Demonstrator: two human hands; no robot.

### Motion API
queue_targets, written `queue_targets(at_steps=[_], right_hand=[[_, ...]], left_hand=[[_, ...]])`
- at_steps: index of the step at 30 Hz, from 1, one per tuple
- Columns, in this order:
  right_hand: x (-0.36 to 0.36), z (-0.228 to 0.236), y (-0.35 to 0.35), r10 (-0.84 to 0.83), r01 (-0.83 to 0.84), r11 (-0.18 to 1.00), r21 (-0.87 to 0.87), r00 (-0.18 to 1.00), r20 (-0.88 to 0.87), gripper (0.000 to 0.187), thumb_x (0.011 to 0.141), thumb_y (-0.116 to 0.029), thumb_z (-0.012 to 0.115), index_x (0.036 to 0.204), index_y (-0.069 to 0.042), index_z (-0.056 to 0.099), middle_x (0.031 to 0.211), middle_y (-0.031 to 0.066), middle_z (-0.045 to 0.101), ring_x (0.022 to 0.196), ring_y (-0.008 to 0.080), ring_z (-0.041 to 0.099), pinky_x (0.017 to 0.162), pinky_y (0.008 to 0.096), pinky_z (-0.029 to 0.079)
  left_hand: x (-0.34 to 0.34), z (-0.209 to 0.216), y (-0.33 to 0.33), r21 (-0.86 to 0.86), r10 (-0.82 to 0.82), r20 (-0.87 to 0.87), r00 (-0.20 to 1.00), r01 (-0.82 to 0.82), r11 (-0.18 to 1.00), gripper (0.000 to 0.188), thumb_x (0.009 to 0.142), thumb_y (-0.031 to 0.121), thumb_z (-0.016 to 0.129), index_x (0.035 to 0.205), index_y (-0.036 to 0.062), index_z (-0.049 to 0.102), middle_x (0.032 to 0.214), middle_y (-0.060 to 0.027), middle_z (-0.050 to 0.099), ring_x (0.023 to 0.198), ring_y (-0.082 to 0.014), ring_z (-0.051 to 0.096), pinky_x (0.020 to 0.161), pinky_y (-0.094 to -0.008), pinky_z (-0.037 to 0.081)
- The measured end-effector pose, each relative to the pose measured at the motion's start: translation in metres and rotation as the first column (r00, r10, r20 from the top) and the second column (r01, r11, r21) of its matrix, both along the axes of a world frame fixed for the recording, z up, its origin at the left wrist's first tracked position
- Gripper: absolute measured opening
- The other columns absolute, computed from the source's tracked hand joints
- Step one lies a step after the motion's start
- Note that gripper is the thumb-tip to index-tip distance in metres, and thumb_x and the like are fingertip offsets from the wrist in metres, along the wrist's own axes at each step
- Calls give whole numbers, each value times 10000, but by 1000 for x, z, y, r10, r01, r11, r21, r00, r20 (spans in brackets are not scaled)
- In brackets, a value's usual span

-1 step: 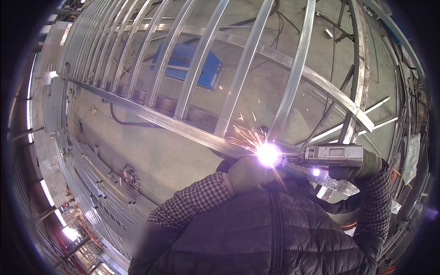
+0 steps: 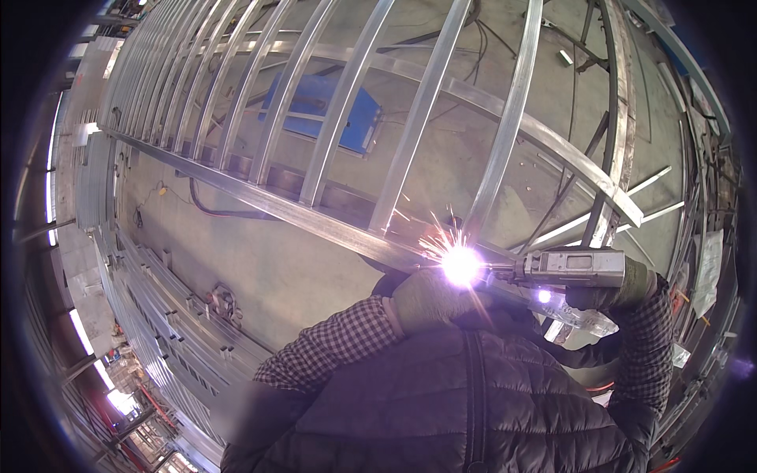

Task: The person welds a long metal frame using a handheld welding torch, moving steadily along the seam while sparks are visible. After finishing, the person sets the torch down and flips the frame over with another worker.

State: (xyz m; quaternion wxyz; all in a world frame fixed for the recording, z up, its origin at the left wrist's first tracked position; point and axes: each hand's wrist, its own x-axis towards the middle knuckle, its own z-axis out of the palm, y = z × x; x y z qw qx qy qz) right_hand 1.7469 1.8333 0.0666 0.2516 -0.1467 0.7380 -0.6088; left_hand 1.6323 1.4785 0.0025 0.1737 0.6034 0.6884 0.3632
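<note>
In my gloved right hand [image 2: 631,290] is a handheld welding torch [image 2: 579,266], its boxy grey body lying level and its nozzle pointing left. A white-violet glare [image 2: 460,266] burns at its tip, throwing sparks up and to the left. Close below the glare is my gloved left hand [image 2: 430,299], near the front rail [image 2: 315,223] of a metal frame. The glare and the hand's own back hide its fingers, so its grip does not show. One slanting bar [image 2: 509,130] of the frame comes down to the rail just above the glare.
Several parallel bars [image 2: 347,102] run away from the front rail toward the far left. A blue box [image 2: 327,110] stands on the floor behind them. Long metal profiles [image 2: 181,323] are stacked at the lower left. Loose strips [image 2: 631,201] and cables lie on the right.
The spray of sparks is shorter and rises more steeply. Both hands and the torch are in the same place.
</note>
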Motion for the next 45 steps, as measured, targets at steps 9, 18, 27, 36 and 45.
queue_targets(at_steps=[9,18,27,36,45], right_hand=[[1,7,-5,-24,25,1000,-12,990,136,559,995,-188,758,1468,29,555,1382,151,683,1231,257,682,1056,373,564],[-5,18,-9,18,-14,1000,-26,981,194,576,1009,-170,728,1504,27,509,1461,153,633,1306,243,641,1106,347,532],[14,3,-5,-90,111,992,-65,960,267,537,1025,-227,713,1468,27,544,1383,138,684,1224,230,680,1044,339,569],[14,14,-4,-108,95,991,93,984,143,482,1026,-272,716,1398,18,619,1315,136,722,1140,225,712,991,341,586],[13,19,2,-181,204,979,-30,922,343,524,955,-242,805,1377,22,642,1267,146,742,1085,223,716,938,344,580]], left_hand=[[-3,4,3,42,-2,65,998,-1,999,205,957,347,699,1117,253,787,1092,-49,731,962,-244,730,841,-382,615],[-12,8,-7,-505,-256,310,916,387,772,587,1121,484,353,1632,195,345,1486,-147,516,1397,-321,496,1244,-469,368],[-5,4,-4,-190,-133,46,990,140,972,478,987,433,552,1402,198,536,1325,-115,625,1205,-298,622,1042,-442,506],[-1,2,-5,-136,-92,-3,996,90,987,405,869,412,720,1210,196,686,1188,-87,710,1052,-283,716,895,-431,609],[-3,7,-9,-213,-148,58,987,157,964,643,790,417,775,1384,209,643,1224,-76,716,1162,-297,695,982,-458,567]])
